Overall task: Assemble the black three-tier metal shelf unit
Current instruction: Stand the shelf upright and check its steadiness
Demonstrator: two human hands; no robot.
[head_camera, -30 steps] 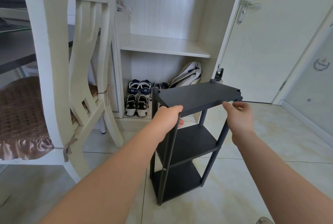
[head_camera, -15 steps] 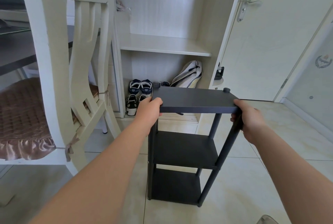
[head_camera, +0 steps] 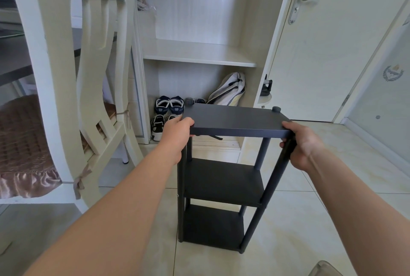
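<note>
The black three-tier shelf unit (head_camera: 224, 179) stands upright on the tiled floor in the middle of the view, its three boards joined by round black posts. My left hand (head_camera: 177, 133) grips the near left corner of the top board (head_camera: 235, 118). My right hand (head_camera: 302, 144) grips the near right post just under the top board's corner. Two round caps poke up at the top board's far corners.
A white chair (head_camera: 55, 98) with a brown cushion stands close on the left. Behind the shelf is an open white cabinet (head_camera: 199, 53) with shoes (head_camera: 169, 107) and a white bag (head_camera: 230, 89) at its bottom. A closed door (head_camera: 321, 53) is on the right.
The shelf unit has been turned from a skewed angle to face me squarely and stand upright. My hands shifted from the top board's front edge to its near corners, and the view moved closer.
</note>
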